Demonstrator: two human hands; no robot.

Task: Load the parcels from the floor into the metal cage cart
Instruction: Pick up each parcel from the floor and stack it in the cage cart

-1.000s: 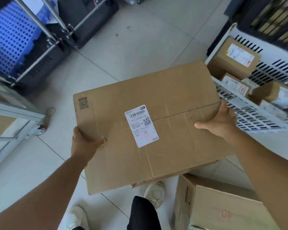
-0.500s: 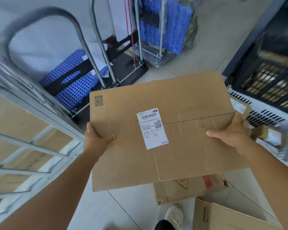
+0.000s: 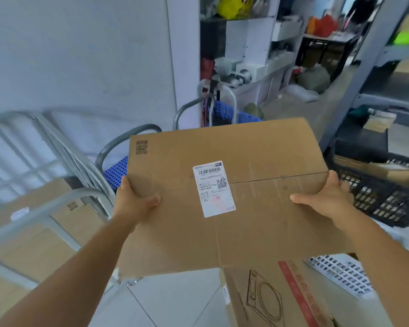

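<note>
box: large flat carton [image 3: 224, 197], carried in the air at chest level, top face up with a white label [image 3: 214, 188] near its middle; well above the floor, just right of the cage.
left hand: left hand [image 3: 134, 199] grips the box's left edge, thumb [image 3: 151, 200] lying on the top face, the other fingers hidden below; likely curled under to take the weight.
right hand: right hand [image 3: 326, 197] grips the right edge the same way, thumb on top, fingers out of sight under the box.
why held so: opposite edges, near the flap seam; judged to keep a wide, thin box level and stop it sagging.
cage: metal cage cart [image 3: 57, 204] at left, rails blurred; brown parcels [image 3: 40, 234] already inside.
step: transfer to the cage, not yet set down.
floor: pale tiles [image 3: 175, 303]; another carton [image 3: 281, 296] with a red stripe stands below the box's near right corner.
room: grey wall, white shelving [image 3: 246, 43], blue trolley [image 3: 224, 109] behind the box, black crate [image 3: 383, 197] at right.
</note>
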